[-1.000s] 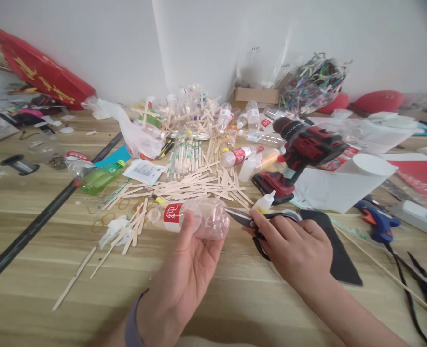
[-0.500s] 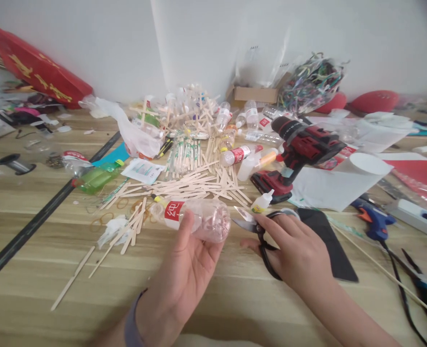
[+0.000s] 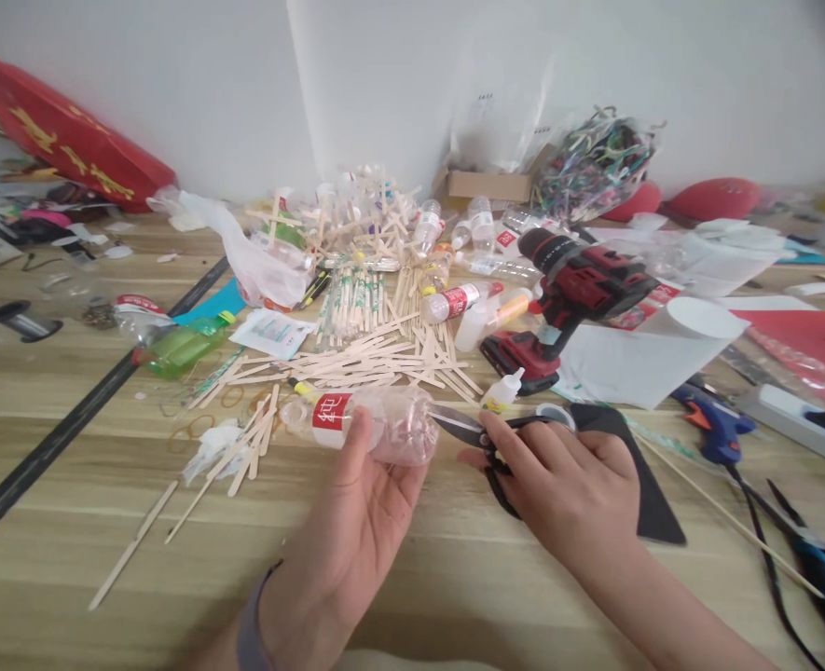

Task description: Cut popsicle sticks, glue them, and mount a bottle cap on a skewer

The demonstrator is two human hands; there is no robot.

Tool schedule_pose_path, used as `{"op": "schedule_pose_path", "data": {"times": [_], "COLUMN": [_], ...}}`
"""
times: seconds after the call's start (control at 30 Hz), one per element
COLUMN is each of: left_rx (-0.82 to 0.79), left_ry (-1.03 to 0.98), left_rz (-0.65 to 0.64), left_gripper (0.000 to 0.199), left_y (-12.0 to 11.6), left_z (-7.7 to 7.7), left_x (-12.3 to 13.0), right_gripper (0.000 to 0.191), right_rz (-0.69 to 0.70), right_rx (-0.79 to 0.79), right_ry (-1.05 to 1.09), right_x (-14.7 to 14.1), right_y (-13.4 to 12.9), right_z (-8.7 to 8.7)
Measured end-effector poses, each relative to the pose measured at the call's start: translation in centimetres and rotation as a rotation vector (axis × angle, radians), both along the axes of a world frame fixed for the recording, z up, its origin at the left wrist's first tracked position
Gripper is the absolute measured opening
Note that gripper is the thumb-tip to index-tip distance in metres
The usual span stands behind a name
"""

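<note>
Broadly, I look down on a wooden table point(image 3: 300, 587) crowded with craft supplies. Both forearms come up from the bottom edge: the left hand point(image 3: 356, 522) is turned palm up, with a wristband point(image 3: 250, 624) behind it, while the right hand point(image 3: 570, 485) slants in from the right, its back towards me.

Toward the wall, a see-through bag point(image 3: 598, 168) holds tangled coloured strips, just beside an open cardboard box point(image 3: 488, 184) whose inside I can't make out. A red and black drill point(image 3: 586, 280) stands on its battery beyond my right hand.

The clear bottle point(image 3: 391, 424) lies sideways in my left hand, clamped between the thumb on its near side and the fingers beneath and behind; its neck points left, its base right. I see a pinkish tint through its wall, but can't tell whether anything is inside. My right fingers are wrapped round the handles of the scissors point(image 3: 460, 427), whose blades lie together, tip at the bottle's base; I can't tell whether it has pierced the plastic. A small glue bottle point(image 3: 502, 391) stands tilted just beyond the scissors.
</note>
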State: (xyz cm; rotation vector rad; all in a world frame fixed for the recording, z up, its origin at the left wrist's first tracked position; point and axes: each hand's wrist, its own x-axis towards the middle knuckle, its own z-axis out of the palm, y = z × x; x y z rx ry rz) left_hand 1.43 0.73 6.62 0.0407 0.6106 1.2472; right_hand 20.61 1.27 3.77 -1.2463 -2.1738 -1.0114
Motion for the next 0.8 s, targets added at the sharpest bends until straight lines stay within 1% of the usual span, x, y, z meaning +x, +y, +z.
{"op": "schedule_pose_path", "data": {"times": [0.13,0.23,0.37,0.43,0.5,0.53,0.6,0.67,0.7,0.77,0.8], "left_rx": [-0.009,-0.007,-0.019,-0.040,-0.055,-0.057,-0.050,-0.047,-0.048,-0.053,-0.054], "left_ry": [-0.013,-0.029,-0.014,0.014,0.039,0.046,0.050,0.049,0.051,0.058,0.064], "left_rz": [-0.013,-0.022,-0.032,-0.008,0.038,0.065,0.110,0.130,0.131,0.122,0.116], "left_gripper": [0.037,0.037,0.037,0.034,0.030,0.029,0.027,0.027,0.026,0.026,0.025], "left_y": [0.0,0.0,0.1,0.3,0.5,0.6,0.8,1.0,1.1,1.2,1.3], "left_z": [-0.1,-0.1,0.0,0.1,0.2,0.3,0.4,0.5,0.6,0.6,0.7], "left_x": [0.0,-0.1,-0.3,-0.4,-0.7,-0.8,-1.0,-1.1,-1.2,-1.2,-1.2], "right_gripper": [0.029,0.028,0.029,0.027,0.023,0.020,0.018,0.028,0.034,0.040,0.042], "right_rz": [-0.012,0.019,0.109,0.115,0.079,0.055,0.019,0.014,0.016,0.011,0.005], "right_rx": [0.007,0.007,-0.104,-0.168,-0.259,-0.334,-0.542,-0.746,-0.822,-0.913,-0.923], "right_ry": [-0.028,-0.012,0.141,0.249,0.333,0.364,0.406,0.436,0.440,0.434,0.409], "right_x": [0.3,0.3,0.3,0.5,0.8,0.9,1.0,0.7,0.4,-0.6,-1.1], "right_y": [0.3,0.6,0.8,0.6,-0.1,-0.5,-1.5,-2.5,-3.0,-3.8,-4.2], "right_z": [-0.1,-0.1,-0.1,-0.3,-1.0,-1.5,-2.9,-4.3,-5.0,-6.1,-6.4]}}
